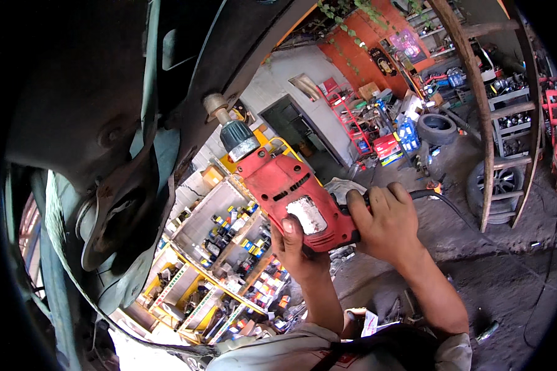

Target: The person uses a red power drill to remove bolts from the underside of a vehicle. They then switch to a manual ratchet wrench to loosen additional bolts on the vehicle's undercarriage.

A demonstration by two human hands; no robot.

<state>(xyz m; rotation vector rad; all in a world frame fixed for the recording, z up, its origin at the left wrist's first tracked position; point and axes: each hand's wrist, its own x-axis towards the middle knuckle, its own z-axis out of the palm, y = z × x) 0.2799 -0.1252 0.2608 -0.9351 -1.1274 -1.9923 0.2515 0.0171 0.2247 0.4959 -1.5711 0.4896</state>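
While the right hand point(387, 222) has its grip closed round the back of the red drill point(278, 188) and the left hand point(298, 255) cups its body, the socket point(215, 105) is at the dark frame point(229, 55); work looks unfinished.

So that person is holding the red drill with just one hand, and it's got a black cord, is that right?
Not just one hand: the head view shows the left hand and the right hand both holding the red drill. It does have a black cord.
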